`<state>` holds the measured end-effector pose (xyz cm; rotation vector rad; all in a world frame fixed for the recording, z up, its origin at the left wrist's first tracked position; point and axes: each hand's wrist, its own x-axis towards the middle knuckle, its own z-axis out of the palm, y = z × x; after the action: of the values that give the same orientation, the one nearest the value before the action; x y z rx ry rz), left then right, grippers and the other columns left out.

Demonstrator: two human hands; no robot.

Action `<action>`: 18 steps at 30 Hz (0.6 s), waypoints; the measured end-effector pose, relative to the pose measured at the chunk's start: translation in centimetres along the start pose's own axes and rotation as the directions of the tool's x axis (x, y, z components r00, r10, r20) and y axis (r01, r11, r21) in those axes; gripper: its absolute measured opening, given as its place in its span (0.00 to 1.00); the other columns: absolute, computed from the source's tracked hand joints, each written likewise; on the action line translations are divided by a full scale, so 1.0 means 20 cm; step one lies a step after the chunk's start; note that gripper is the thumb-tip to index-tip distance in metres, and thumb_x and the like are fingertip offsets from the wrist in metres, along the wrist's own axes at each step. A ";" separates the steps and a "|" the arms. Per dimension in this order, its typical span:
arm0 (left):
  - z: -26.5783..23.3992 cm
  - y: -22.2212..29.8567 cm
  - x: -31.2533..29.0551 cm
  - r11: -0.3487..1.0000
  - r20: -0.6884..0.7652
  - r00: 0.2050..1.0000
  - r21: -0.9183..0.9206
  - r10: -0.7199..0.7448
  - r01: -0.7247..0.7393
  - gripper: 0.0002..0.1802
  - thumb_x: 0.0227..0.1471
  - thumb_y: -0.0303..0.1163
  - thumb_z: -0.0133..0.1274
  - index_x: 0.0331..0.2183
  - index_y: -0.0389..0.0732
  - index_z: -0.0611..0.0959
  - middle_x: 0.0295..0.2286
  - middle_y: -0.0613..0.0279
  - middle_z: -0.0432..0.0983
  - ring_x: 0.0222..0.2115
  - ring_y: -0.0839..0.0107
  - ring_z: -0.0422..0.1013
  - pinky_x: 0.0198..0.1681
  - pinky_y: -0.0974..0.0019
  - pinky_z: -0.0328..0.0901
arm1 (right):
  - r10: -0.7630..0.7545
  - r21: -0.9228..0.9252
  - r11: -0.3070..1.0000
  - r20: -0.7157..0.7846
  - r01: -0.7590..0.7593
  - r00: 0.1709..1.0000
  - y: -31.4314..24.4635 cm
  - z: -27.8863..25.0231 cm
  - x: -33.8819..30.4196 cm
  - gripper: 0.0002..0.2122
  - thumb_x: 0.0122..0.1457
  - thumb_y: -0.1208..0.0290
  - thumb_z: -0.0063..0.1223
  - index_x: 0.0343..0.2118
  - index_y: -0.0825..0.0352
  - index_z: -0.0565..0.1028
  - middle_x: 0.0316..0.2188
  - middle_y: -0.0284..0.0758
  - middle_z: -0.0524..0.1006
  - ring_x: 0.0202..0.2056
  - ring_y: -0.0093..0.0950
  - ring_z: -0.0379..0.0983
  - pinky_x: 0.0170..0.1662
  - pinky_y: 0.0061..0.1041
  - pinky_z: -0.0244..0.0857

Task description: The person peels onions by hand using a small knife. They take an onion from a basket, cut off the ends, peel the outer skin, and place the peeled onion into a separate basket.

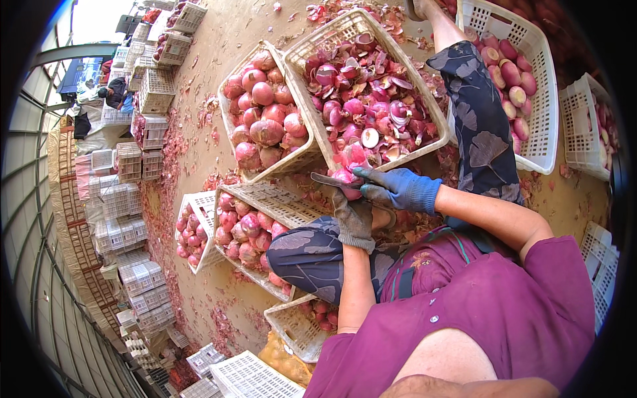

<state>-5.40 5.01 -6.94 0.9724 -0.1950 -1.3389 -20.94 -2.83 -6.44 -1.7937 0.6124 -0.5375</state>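
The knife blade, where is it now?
In the head view, near the middle: the knife blade is beside the pink onion, just above the grey-gloved left hand, left of the blue-gloved right hand.

In this view, no text, label, number or sign could be read, neither on the knife (330,180), nor on the purple shirt (464,312), nor along the edges of the white crate (544,114).

A pale wall with dark metal ribs (36,232) curves along the left, with stacks of white slotted plastic crates (142,288) lined up on the brown floor (242,26) before it. Near the lower edge, a yellow mesh sack (282,358) lies just beside a white rectangular lattice-patterned plastic crate (255,377).
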 end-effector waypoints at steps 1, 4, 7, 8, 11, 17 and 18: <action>-0.01 -0.01 0.01 1.000 -0.003 1.000 -0.009 0.003 -0.003 0.39 0.55 0.66 0.50 0.60 0.54 0.69 0.53 0.64 0.70 0.52 0.65 0.68 0.59 0.57 0.61 | -0.016 0.036 0.999 -0.002 0.016 1.000 0.01 0.01 0.00 0.26 0.68 0.53 0.46 0.64 0.60 0.64 0.44 0.51 0.78 0.45 0.44 0.78 0.46 0.36 0.70; -0.03 -0.03 0.04 0.999 -0.003 1.000 -0.046 0.011 -0.011 0.37 0.56 0.66 0.50 0.59 0.55 0.70 0.52 0.66 0.71 0.52 0.66 0.68 0.59 0.57 0.62 | -0.049 0.137 0.989 -0.003 0.049 0.999 0.02 0.00 0.01 0.25 0.68 0.52 0.46 0.64 0.58 0.65 0.44 0.50 0.79 0.45 0.43 0.79 0.47 0.35 0.70; -0.03 -0.03 0.05 0.996 0.007 1.000 -0.083 0.018 -0.017 0.36 0.56 0.65 0.50 0.58 0.55 0.70 0.51 0.67 0.71 0.51 0.67 0.68 0.58 0.58 0.63 | -0.037 0.197 0.980 0.020 0.032 0.999 0.01 -0.03 0.02 0.24 0.68 0.53 0.47 0.63 0.58 0.66 0.44 0.49 0.79 0.44 0.41 0.79 0.47 0.34 0.70; -0.04 -0.03 0.06 0.997 0.006 1.000 -0.079 0.018 -0.017 0.36 0.56 0.65 0.50 0.58 0.54 0.71 0.51 0.67 0.71 0.51 0.67 0.68 0.57 0.58 0.63 | -0.022 0.198 0.980 0.030 0.015 0.999 0.01 -0.04 0.02 0.24 0.68 0.54 0.47 0.63 0.58 0.67 0.44 0.49 0.79 0.44 0.40 0.79 0.48 0.34 0.70; -0.03 -0.01 0.07 0.999 -0.019 0.999 -0.031 0.034 -0.034 0.35 0.56 0.64 0.51 0.57 0.52 0.72 0.50 0.67 0.72 0.50 0.67 0.69 0.55 0.59 0.65 | 0.064 0.209 0.974 0.091 -0.082 0.994 -0.02 -0.09 0.03 0.23 0.68 0.55 0.48 0.62 0.58 0.68 0.46 0.47 0.79 0.47 0.36 0.78 0.49 0.32 0.70; -0.02 0.02 0.08 1.000 -0.115 0.993 0.017 0.022 -0.020 0.33 0.57 0.63 0.50 0.55 0.50 0.74 0.47 0.67 0.74 0.48 0.69 0.70 0.52 0.59 0.66 | 0.105 0.317 0.940 0.090 -0.129 0.990 -0.01 -0.07 0.04 0.23 0.69 0.57 0.48 0.63 0.59 0.68 0.42 0.36 0.79 0.41 0.25 0.74 0.45 0.27 0.69; -0.03 0.02 0.08 1.000 -0.114 0.993 0.007 -0.005 0.006 0.33 0.57 0.63 0.50 0.55 0.50 0.74 0.47 0.67 0.74 0.48 0.69 0.70 0.51 0.59 0.67 | 0.107 0.328 0.936 0.090 -0.131 0.990 0.00 -0.06 0.04 0.23 0.69 0.57 0.48 0.63 0.59 0.67 0.38 0.33 0.80 0.37 0.22 0.72 0.42 0.26 0.69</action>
<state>-4.34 3.80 -7.65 1.0529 -0.1104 -1.2845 -21.14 -4.29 -6.09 -1.4395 0.5418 -0.4625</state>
